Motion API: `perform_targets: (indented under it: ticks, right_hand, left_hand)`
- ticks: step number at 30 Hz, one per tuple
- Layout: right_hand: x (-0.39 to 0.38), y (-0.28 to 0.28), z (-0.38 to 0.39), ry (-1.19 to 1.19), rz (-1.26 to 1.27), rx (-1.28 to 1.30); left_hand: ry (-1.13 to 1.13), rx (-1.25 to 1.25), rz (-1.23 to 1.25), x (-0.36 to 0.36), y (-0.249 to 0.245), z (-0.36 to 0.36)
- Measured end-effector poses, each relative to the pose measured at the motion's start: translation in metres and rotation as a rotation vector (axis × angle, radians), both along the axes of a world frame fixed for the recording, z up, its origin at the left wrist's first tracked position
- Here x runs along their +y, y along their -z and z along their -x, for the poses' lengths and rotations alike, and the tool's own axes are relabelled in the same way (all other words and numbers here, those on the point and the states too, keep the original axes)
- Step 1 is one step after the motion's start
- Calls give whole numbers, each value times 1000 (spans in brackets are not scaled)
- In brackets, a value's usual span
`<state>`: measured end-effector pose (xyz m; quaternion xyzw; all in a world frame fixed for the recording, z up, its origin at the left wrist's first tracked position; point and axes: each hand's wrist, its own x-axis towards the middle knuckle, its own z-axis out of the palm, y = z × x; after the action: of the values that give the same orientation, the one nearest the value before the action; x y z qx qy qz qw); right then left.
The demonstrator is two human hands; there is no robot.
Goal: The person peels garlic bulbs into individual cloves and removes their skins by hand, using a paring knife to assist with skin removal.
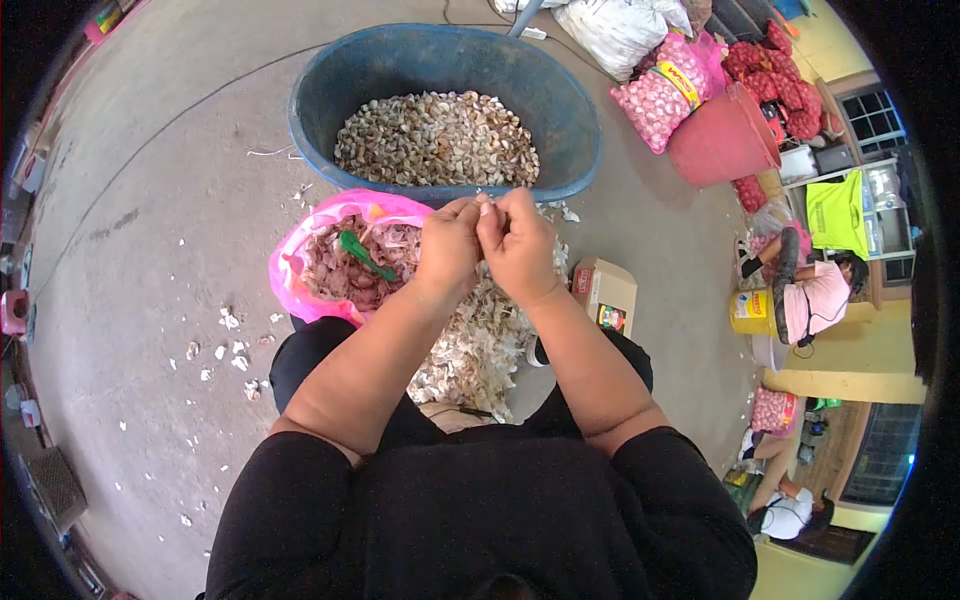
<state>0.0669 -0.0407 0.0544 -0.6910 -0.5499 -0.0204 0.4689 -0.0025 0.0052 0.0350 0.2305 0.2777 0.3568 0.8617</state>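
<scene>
My left hand (449,245) and my right hand (522,250) meet just in front of the blue tub's near rim. Both are closed, thumbs and fingers pinched together; whatever they grip is too small and covered to make out. Garlic cloves (435,138) cover the floor of the blue tub (312,80). Left of my left hand, a pink plastic bag (288,275) stands open with purplish garlic or skins inside, and a green object (365,257) lies on top. Below my wrists, between my legs, is a heap of pale garlic skins (470,350).
A cardboard box (612,287) stands by my right knee. Scraps of skin (239,357) litter the concrete floor at left. A red bucket (722,140) and a net sack of garlic (652,105) stand at upper right. Two other people (822,300) sit along the right side.
</scene>
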Motion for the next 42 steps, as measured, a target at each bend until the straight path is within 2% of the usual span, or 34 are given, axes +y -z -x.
perform_targets:
  ticks: [3, 6, 7, 10, 14, 19, 22, 25, 27, 28, 30, 33, 36, 39, 42]
  right_hand:
    - [0, 4, -1, -51, -60, -28]
    - [5, 11, -13, -37, -44, 388]
    - [-2, 0, -9, -73, 72, 796]
    - [-4, -1, -13, -175, -29, 1244]
    - [-11, -2, -18, -248, -59, 1389]
    - [-13, -4, -26, -148, 262, 780]
    - [-12, -14, -23, -99, 162, 956]
    - [-14, 5, -25, 80, 307, 470]
    - [-15, 2, -20, 93, 339, 226]
    - [-14, -3, -17, 100, 354, 103]
    - [-14, -9, -20, 70, 404, 67]
    - [-16, -12, -25, 16, 402, -36]
    - [-15, -18, -17, 58, 353, -59]
    - [-12, -6, -9, 114, 267, -125]
    - [-12, 1, -15, 48, 184, -129]
  left_hand:
    - [109, 16, 9, 6, 2, 1]
    - [247, 55, -86, 17, 1, 8]
    - [254, 44, -76, 18, -1, 9]
    - [302, 11, -77, 23, 0, 13]
    - [342, 25, -85, 26, 1, 18]
    - [452, 151, -303, 21, -14, 19]
    - [399, 152, -296, 19, -4, 14]
    - [252, 195, -309, 14, -1, 8]
    - [171, 244, -358, 10, 0, 2]
    - [189, 279, -412, 10, -2, 1]
    - [220, 354, -517, 11, -6, 2]
    - [92, 403, -903, 13, 8, 0]
    - [157, 497, -712, 5, -4, 2]
    - [69, 321, -560, 1, 10, -5]
    - [261, 172, -337, 5, 2, 5]
